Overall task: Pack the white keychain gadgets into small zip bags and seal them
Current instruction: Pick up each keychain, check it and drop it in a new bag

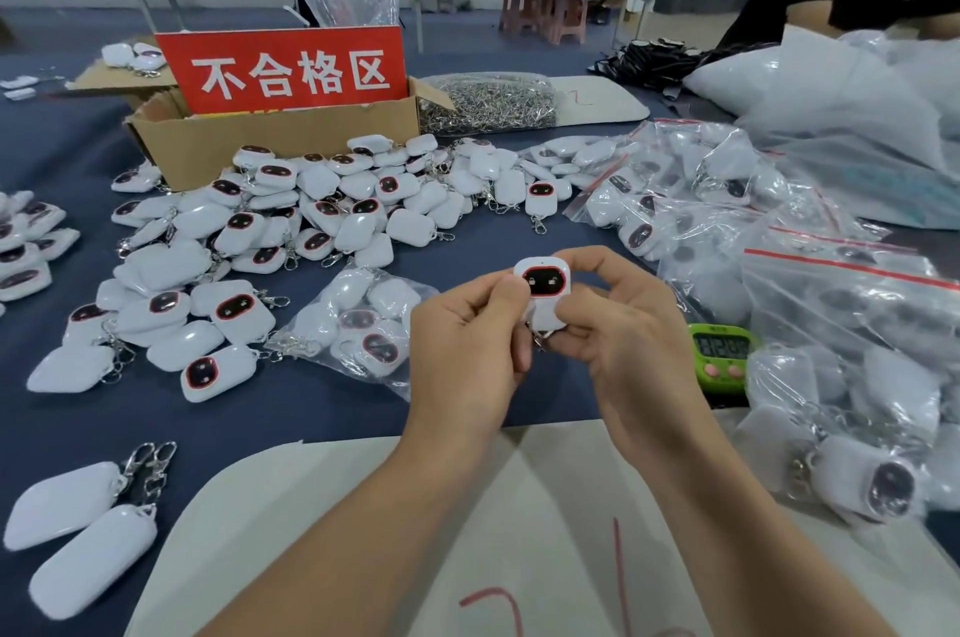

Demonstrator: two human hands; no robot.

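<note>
Gadget: white keychain gadget (543, 290), upright, screen facing the camera, pinched between both hands.
Left hand (467, 329): thumb and fingers clamp its left edge.
Right hand (618, 324): fingers curl round its right side.
Clasp (540, 339): seemingly dangling under the grip, mostly hidden.
Zip bag (363, 324): part-filled, just left of the grip.
Tip: feed the clasp in first.

Bare blue cloth (322, 423) lies open between the white board (311, 506) and the loose gadgets (311, 210); a filled bag (363, 324) blocks ahead left; a green timer (722, 355) and heaped bags (831, 283) crowd the right; a cardboard box (234, 142) walls the back.
</note>
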